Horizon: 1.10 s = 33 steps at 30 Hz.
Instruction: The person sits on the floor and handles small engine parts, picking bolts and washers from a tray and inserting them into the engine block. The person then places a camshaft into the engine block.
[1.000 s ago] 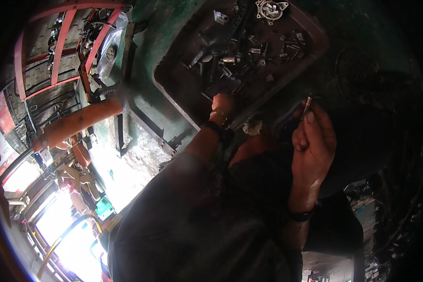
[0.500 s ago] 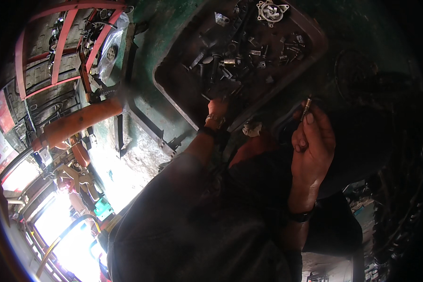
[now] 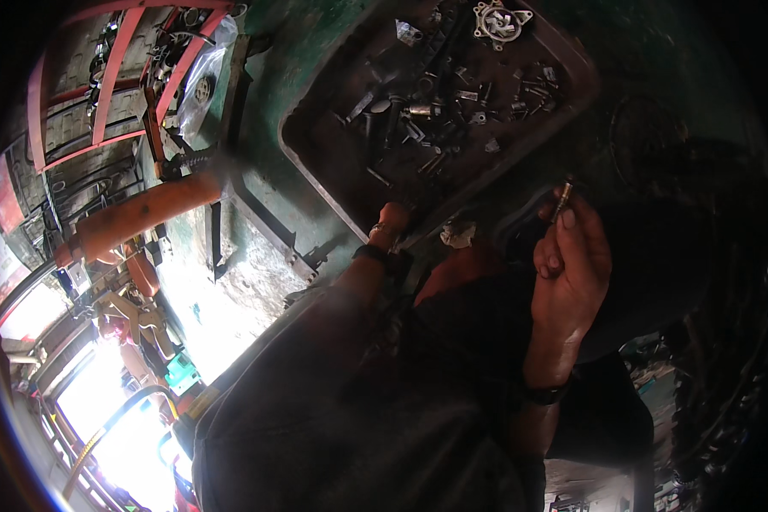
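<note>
My right hand (image 3: 570,260) is raised at the right, its fingers closed around a small metal bolt (image 3: 561,200) whose tip sticks up above the thumb. My left hand (image 3: 392,224) reaches forward to the near rim of a dark metal tray (image 3: 316,179); its fingers are hidden in shadow at the rim, so what it touches is unclear. A dark band sits on each wrist. The tray holds several loose bolts and small metal parts (image 3: 427,111), with a pale cast gear-like housing (image 3: 499,21) at its far end. A crumpled pale scrap (image 3: 458,232) lies just below the tray's rim.
The tray rests on a worn green metal surface (image 3: 290,60). At the left stand an orange painted pipe (image 3: 136,213) and a red metal frame (image 3: 102,94). Bright sunlit ground with tools and hoses (image 3: 128,410) lies at the lower left. The right side is dark.
My left hand has slid a little further up to the tray's near rim. My right hand with the bolt has stayed almost still.
</note>
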Available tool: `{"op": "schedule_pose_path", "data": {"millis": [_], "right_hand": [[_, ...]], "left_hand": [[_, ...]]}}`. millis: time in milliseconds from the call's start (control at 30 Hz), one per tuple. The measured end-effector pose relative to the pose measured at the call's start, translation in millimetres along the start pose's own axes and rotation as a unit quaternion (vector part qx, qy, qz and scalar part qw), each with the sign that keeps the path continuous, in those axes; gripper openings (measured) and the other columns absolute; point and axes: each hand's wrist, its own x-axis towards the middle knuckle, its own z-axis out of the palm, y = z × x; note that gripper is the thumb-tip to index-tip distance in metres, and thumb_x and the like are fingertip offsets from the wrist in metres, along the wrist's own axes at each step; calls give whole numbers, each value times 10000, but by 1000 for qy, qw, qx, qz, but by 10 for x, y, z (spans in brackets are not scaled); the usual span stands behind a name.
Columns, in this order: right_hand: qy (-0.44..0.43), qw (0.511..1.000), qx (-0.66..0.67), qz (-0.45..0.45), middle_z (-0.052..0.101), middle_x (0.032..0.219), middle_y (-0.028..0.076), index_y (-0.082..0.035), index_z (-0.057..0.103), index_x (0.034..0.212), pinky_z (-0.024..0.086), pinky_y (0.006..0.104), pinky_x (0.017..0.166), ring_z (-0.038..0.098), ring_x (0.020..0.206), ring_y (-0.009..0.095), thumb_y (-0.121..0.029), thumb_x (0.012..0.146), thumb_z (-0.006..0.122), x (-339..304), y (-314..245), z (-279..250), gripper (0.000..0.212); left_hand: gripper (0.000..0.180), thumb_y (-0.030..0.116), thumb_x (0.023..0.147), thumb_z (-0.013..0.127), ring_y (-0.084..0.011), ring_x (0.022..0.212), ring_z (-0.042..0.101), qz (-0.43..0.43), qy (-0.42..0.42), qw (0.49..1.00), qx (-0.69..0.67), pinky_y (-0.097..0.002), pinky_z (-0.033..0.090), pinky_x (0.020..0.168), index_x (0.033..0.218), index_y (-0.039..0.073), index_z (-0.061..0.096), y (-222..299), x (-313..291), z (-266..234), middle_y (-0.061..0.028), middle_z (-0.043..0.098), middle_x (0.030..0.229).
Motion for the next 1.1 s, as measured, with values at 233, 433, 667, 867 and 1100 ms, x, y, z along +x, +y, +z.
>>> {"op": "schedule_pose_path", "data": {"millis": [233, 433, 667, 867, 1100], "right_hand": [[1, 1000, -10, 1, 584, 872, 67, -8, 564, 1147, 313, 185, 460, 367, 497, 15, -116, 940, 463, -11, 8, -6, 255], [4, 1000, -12, -6, 584, 871, 69, -7, 568, 1144, 311, 188, 456, 366, 494, 16, -111, 937, 466, -11, -1, 0, 253], [34, 999, -11, 11, 587, 843, 61, 1, 580, 1132, 303, 188, 458, 362, 494, 16, -98, 932, 471, -15, -31, 41, 249], [26, 1000, -6, 6, 588, 824, 44, -8, 588, 1127, 300, 188, 461, 360, 496, 19, -98, 930, 479, -17, -38, 44, 243], [25, 1000, -6, 3, 597, 818, 37, -17, 593, 1125, 305, 190, 459, 369, 500, 19, -102, 926, 490, -22, -40, 42, 239]], "left_hand": [[328, 331, 748, 647, -297, 774, 655, 18, -5, 990, -137, -363, 514, 696, 881, 33, 680, 80, -103, -79, -155, 672, 834], [317, 342, 750, 652, -308, 808, 653, -16, -35, 982, -187, -382, 514, 705, 885, 57, 691, 107, 79, 68, -177, 663, 840], [234, 263, 799, 564, -353, 905, 621, -54, -33, 994, -88, -445, 510, 755, 875, 79, 687, 417, 10, -158, -178, 650, 940], [234, 226, 805, 547, -362, 902, 623, -43, -27, 997, -62, -435, 513, 754, 874, 50, 687, 434, -33, -215, -199, 648, 933], [231, 227, 795, 573, -313, 807, 642, -1, -43, 999, -14, -405, 512, 708, 852, 31, 680, 384, 18, -188, -191, 654, 860]]}}
